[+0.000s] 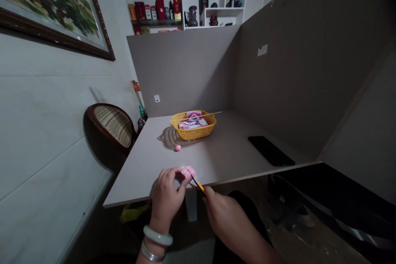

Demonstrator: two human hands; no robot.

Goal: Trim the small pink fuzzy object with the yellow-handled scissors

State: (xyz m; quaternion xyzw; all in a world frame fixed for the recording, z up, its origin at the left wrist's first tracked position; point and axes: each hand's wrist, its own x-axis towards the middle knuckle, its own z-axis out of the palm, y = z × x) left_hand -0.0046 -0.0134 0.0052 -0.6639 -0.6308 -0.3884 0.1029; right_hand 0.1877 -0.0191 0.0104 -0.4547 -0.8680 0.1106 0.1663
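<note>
My left hand (167, 194) is closed round a small pink knitted piece (188, 171) at the near edge of the grey table (229, 152). My right hand (221, 210) pinches a thin hook with a yellow-orange handle (198, 184), whose tip reaches into the pink piece. A small pink ball (177, 147) lies on the table farther out, beside a grey crocheted mat (170, 137).
A yellow plastic basket (195, 131) with small boxes and a long stick across its rim stands mid-table. A black phone (270, 150) lies to the right. Grey partition walls enclose the back and right. A wooden chair (111, 126) stands left of the table.
</note>
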